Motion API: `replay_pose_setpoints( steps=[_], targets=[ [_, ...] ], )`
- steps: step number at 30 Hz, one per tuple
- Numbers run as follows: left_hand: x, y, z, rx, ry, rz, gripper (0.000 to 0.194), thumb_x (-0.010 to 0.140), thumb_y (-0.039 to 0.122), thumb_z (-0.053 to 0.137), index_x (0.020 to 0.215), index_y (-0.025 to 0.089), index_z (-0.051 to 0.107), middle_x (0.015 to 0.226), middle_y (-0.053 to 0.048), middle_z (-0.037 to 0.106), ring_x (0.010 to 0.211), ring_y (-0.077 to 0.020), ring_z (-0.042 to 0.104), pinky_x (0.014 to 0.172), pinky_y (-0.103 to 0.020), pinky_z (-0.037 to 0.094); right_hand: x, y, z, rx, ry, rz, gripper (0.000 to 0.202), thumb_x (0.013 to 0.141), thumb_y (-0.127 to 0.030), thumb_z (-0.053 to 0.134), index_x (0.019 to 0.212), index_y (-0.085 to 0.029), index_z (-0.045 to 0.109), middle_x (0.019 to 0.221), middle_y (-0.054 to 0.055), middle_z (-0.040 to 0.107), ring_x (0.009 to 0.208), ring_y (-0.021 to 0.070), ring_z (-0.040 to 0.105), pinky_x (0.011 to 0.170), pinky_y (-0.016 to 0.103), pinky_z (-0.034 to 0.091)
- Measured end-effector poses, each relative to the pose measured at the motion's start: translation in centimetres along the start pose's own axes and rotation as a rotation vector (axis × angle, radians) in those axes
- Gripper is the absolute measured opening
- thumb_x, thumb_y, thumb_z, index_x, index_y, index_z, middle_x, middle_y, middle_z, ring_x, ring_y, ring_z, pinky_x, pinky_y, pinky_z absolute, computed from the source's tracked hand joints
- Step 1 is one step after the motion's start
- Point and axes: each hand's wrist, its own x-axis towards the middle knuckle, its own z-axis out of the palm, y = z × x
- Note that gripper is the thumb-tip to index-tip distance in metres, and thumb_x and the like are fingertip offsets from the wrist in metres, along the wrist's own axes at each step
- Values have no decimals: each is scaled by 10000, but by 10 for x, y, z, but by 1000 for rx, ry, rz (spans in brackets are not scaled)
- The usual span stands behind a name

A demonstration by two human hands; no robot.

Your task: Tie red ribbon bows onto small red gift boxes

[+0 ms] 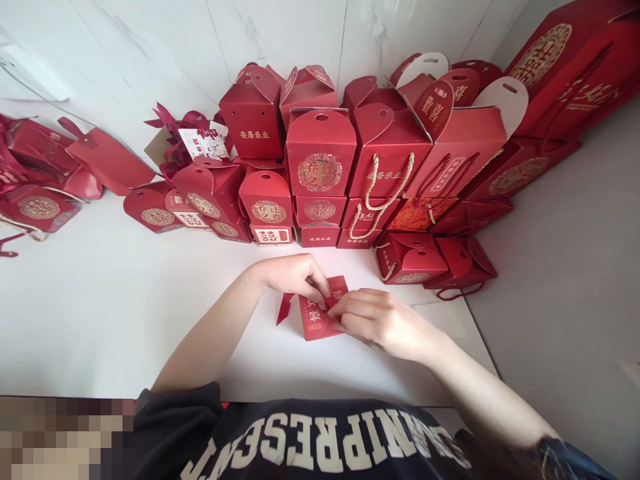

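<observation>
A small red gift box (pixel 311 328) with pale printed characters sits on the white table in front of me. The end of a dark red ribbon (pixel 285 309) sticks out from the box's left side. My left hand (pixel 296 275) reaches over the box from the far left, its fingers closed in a pinch on the ribbon near the middle of the top. From the right, my right hand (pixel 385 320) pinches at the same spot, fingertips close to the left ones. My fingers partly cover the ribbon and the top of the box.
Stacked red gift boxes (pixel 321 153) with gold print line the wall behind, some with rope handles. Two smaller boxes (pixel 413 260) stand right of my hands. More red boxes (pixel 40 203) lie far left. A grey wall (pixel 565 280) bounds the white table (pixel 100 307) on the right.
</observation>
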Motion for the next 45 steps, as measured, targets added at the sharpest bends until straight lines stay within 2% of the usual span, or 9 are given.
replay_pose_setpoints(
  steps=[4, 12, 18, 24, 30, 33, 37, 41, 45],
  targets=[
    [0, -3, 2, -45, 21, -22, 179, 748, 193, 713, 907, 200, 793, 904, -39, 773, 814, -164, 717, 730, -221, 551, -10, -7, 16, -153, -4, -18, 180, 975, -101, 458, 928, -142, 627, 974, 110, 720, 928, 206, 659, 784, 340, 533],
    [-5, 6, 6, 30, 34, -16, 230, 755, 110, 615, 927, 157, 760, 922, -39, 755, 823, -146, 690, 751, -215, 527, -12, -3, 33, 73, 141, 47, 21, 923, -189, 617, 921, -177, 599, 1005, 69, 730, 933, 198, 666, 843, 374, 512],
    [-14, 24, 12, 119, 13, -17, 296, 725, 24, 535, 908, 149, 730, 932, -40, 721, 833, -146, 666, 759, -226, 512, -9, 0, 23, 495, 339, 357, 81, 909, -231, 644, 859, -190, 596, 1040, 69, 701, 926, 154, 659, 780, 270, 511],
    [-25, 39, 28, 324, 254, 12, 318, 741, 40, 486, 881, 186, 730, 1151, -45, 624, 969, -165, 627, 825, -237, 494, 0, 14, 18, 578, 300, 628, 209, 929, -383, 599, 864, -185, 607, 811, 14, 661, 688, 123, 564, 642, 248, 441],
    [-34, 46, 42, 315, 371, -106, 129, 811, 219, 544, 822, 176, 665, 947, -28, 554, 658, -110, 567, 583, -228, 485, -1, 20, 22, 635, 297, 641, 265, 922, -423, 591, 829, -175, 591, 763, 11, 610, 698, 130, 533, 669, 255, 440],
    [-34, 49, 46, 290, 443, -125, 177, 813, 333, 611, 890, 189, 679, 956, -31, 536, 663, -114, 568, 523, -221, 464, -3, 20, 22, 653, 296, 656, 262, 883, -429, 645, 857, -170, 625, 775, 17, 622, 703, 136, 546, 667, 258, 446],
    [-32, 50, 49, 297, 523, -127, 156, 780, 325, 652, 850, 189, 683, 906, -17, 546, 658, -111, 543, 521, -217, 427, -4, 19, 20, 622, 294, 663, 247, 857, -413, 682, 859, -168, 651, 778, 19, 636, 695, 135, 553, 653, 255, 442],
    [-31, 45, 51, 234, 489, -168, 259, 814, 363, 625, 662, 155, 593, 636, 24, 472, 576, -96, 424, 517, -221, 339, -2, 17, 18, 588, 327, 652, 236, 882, -390, 656, 811, -165, 651, 753, 20, 634, 672, 128, 548, 629, 250, 435],
    [-32, 39, 49, 61, 400, -214, 329, 839, 421, 603, 656, 148, 582, 594, 33, 451, 543, -86, 381, 496, -223, 300, -2, 14, 16, 515, 356, 633, 209, 884, -363, 658, 806, -169, 661, 747, 27, 639, 658, 131, 552, 604, 252, 434]
  ],
)
